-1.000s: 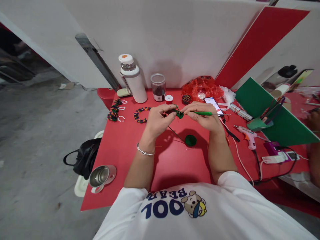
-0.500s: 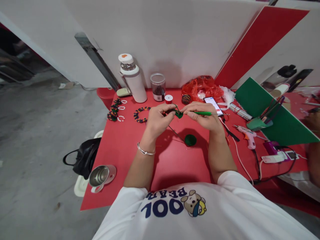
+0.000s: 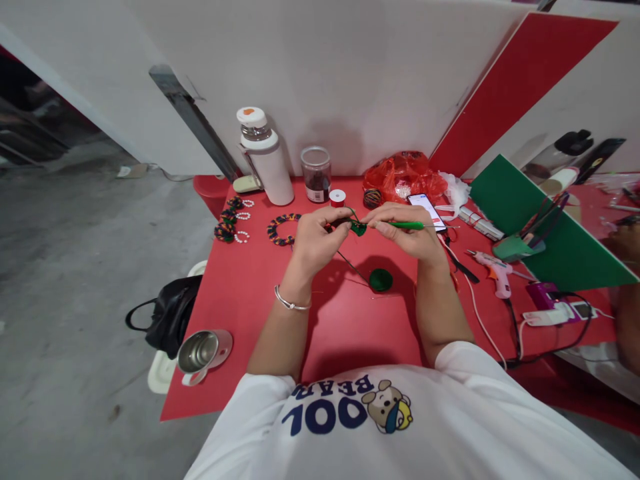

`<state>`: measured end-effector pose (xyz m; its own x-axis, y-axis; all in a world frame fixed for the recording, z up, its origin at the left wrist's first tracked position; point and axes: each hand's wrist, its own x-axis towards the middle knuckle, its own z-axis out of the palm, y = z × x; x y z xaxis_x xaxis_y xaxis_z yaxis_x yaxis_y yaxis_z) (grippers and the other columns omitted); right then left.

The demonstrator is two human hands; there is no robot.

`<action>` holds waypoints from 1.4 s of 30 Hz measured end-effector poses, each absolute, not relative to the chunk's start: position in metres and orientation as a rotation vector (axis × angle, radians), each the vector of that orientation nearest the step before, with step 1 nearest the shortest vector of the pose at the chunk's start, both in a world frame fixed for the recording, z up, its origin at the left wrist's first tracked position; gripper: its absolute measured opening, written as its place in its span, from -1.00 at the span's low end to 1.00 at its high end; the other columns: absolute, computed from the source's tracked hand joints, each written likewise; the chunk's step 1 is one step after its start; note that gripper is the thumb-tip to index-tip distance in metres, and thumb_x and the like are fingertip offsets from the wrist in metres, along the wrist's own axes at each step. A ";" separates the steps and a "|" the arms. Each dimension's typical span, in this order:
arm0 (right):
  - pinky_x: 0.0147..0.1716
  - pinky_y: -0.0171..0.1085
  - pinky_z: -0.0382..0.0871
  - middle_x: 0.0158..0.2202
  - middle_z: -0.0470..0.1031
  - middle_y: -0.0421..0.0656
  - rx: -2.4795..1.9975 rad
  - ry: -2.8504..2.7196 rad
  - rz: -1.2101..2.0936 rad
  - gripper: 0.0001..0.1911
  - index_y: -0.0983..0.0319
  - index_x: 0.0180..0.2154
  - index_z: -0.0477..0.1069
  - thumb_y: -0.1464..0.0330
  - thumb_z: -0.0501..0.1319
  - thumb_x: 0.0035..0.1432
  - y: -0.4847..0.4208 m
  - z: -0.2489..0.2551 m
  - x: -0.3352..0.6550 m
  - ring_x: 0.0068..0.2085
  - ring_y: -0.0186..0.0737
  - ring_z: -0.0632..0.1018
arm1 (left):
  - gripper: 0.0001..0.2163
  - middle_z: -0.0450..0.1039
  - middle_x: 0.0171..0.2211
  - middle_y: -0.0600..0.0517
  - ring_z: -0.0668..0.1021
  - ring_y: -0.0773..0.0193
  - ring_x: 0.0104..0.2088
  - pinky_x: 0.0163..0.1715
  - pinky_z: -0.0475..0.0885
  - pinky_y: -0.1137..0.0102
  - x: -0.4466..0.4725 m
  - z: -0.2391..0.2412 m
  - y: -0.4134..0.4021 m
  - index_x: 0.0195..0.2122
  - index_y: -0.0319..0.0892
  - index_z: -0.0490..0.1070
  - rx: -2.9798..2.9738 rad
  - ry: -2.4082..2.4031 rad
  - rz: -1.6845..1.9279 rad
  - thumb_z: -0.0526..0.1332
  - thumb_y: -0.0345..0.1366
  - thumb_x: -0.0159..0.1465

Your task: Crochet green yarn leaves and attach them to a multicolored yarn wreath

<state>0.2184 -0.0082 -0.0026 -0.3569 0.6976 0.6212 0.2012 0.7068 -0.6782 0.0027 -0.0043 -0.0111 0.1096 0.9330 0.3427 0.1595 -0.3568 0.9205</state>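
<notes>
Red table (image 3: pixel 240 300): near edge hidden under the person's white shirt; right end cut off by the frame.
Green board (image 3: pixel 550 247): leans at the right and covers whatever lies behind it.
Another person's arm (image 3: pixel 627 320): right border, only partly in view.
Black bag (image 3: pixel 167 317): off the table's left side, lower part hidden.
White flask (image 3: pixel 267 163): upright at the back wall.
Left hand (image 3: pixel 315 243): raised over the table's middle, fingers curled shut, thumb and forefinger pinching a small green crochet piece (image 3: pixel 359 229).
Right hand (image 3: pixel 407 237): just beside it, fingers closed pen-fashion on a green crochet hook (image 3: pixel 405 227). The hook's tip meets the piece; the point itself is too small to make out.
Steel cup (image 3: pixel 200 352): at the front left corner of the table.
Green yarn ball (image 3: pixel 381 280): on the table below the hands, with a thin strand running up toward the piece.
Phone (image 3: pixel 427 209): partly hidden behind the right hand.

Against the frame half a second back: both hands, hook, piece and yarn ball sit as they did, with no visible shift.
</notes>
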 end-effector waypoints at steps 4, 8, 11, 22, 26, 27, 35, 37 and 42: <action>-0.04 -0.10 0.63 -0.18 0.76 -0.14 -0.702 -1.896 0.607 -0.84 0.10 -0.20 0.68 0.21 0.33 0.37 -0.007 -0.004 0.218 -0.12 -0.14 0.73 | -0.81 0.72 -0.25 -0.04 0.67 0.18 -0.23 -0.11 0.59 0.27 0.003 -0.010 -0.005 -0.26 -0.12 0.73 1.644 1.100 1.320 0.33 -0.45 0.17; -0.05 -0.12 0.62 -0.18 0.76 -0.14 -0.718 -1.904 0.570 -0.85 0.11 -0.20 0.68 0.23 0.33 0.38 -0.008 -0.005 0.216 -0.13 -0.15 0.72 | -0.81 0.71 -0.26 -0.03 0.67 0.18 -0.23 -0.11 0.58 0.28 0.003 -0.009 -0.006 -0.27 -0.11 0.73 1.656 1.109 1.328 0.33 -0.46 0.18; -0.08 -0.14 0.61 -0.19 0.75 -0.15 -0.732 -1.920 0.492 -0.85 0.11 -0.20 0.67 0.24 0.32 0.38 -0.009 -0.004 0.213 -0.14 -0.16 0.72 | -0.81 0.71 -0.26 -0.03 0.67 0.18 -0.23 -0.09 0.57 0.28 0.004 -0.011 -0.005 -0.27 -0.11 0.73 1.669 1.130 1.354 0.33 -0.47 0.18; -0.06 -0.04 0.57 -0.10 0.73 -0.09 -0.668 -2.006 0.098 -0.86 0.09 -0.08 0.60 0.34 0.27 0.40 -0.010 -0.012 0.195 -0.11 -0.10 0.68 | -0.84 0.70 -0.27 -0.02 0.65 0.22 -0.25 -0.14 0.55 0.32 0.007 -0.013 0.000 -0.31 -0.13 0.71 1.600 1.192 1.487 0.32 -0.44 0.17; -0.03 0.00 0.56 -0.08 0.72 -0.10 -0.689 -1.979 0.064 -0.85 0.04 -0.06 0.61 0.31 0.28 0.39 -0.012 -0.011 0.190 -0.10 -0.09 0.66 | -0.85 0.65 -0.36 0.01 0.56 0.29 -0.40 -0.38 0.48 0.39 0.004 -0.013 0.001 -0.26 -0.13 0.71 1.349 1.105 1.507 0.38 -0.33 0.14; -0.01 0.00 0.56 -0.07 0.71 -0.11 -0.704 -1.958 0.080 -0.86 0.03 -0.06 0.61 0.30 0.29 0.40 -0.013 -0.010 0.190 -0.08 -0.09 0.66 | -0.83 0.61 -0.42 0.03 0.51 0.33 -0.46 -0.47 0.42 0.42 0.004 -0.013 0.002 -0.25 -0.13 0.72 1.290 1.074 1.497 0.39 -0.32 0.12; 0.05 -0.07 0.59 -0.04 0.72 -0.10 -0.753 -1.831 0.350 -0.84 0.07 -0.11 0.63 0.22 0.27 0.43 -0.013 -0.009 0.190 -0.01 -0.13 0.70 | -0.83 0.42 -0.61 0.12 0.27 0.47 -0.63 -0.63 0.16 0.46 0.002 -0.011 0.005 -0.32 -0.16 0.71 1.094 0.937 1.417 0.44 -0.34 0.02; 0.04 -0.07 0.59 -0.07 0.72 -0.11 -0.761 -1.835 0.353 -0.82 0.07 -0.11 0.63 0.19 0.26 0.43 -0.012 -0.010 0.190 -0.03 -0.13 0.70 | -0.83 0.42 -0.61 0.12 0.27 0.47 -0.63 -0.63 0.16 0.45 0.003 -0.011 0.005 -0.32 -0.16 0.71 1.104 0.962 1.401 0.43 -0.33 0.02; 0.01 -0.02 0.58 -0.04 0.70 -0.08 -0.750 -1.933 0.081 -0.83 0.04 -0.05 0.61 0.23 0.27 0.42 -0.007 -0.019 0.186 -0.05 -0.09 0.67 | -0.80 0.47 -0.56 0.10 0.30 0.47 -0.60 -0.61 0.16 0.46 0.010 -0.013 0.005 -0.29 -0.16 0.70 1.083 0.995 1.471 0.45 -0.28 0.03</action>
